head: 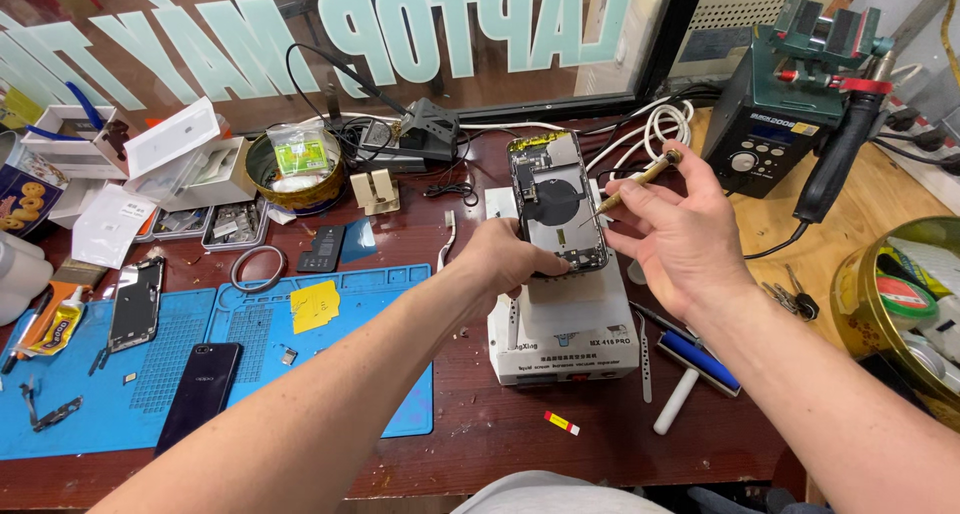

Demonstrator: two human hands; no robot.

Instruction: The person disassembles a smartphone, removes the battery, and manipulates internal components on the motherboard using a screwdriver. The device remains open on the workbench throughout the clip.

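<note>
Cluttered workbench [500, 414], opened phone [553, 202], screwdriver [640, 179].

The left hand [510, 259] grips an opened phone housing [555, 204] upright above a white heating box [565, 334]. The right hand [675, 234] holds a brass-handled screwdriver [635, 182] against its right edge. A blue mat [220, 359] lies left.
</note>
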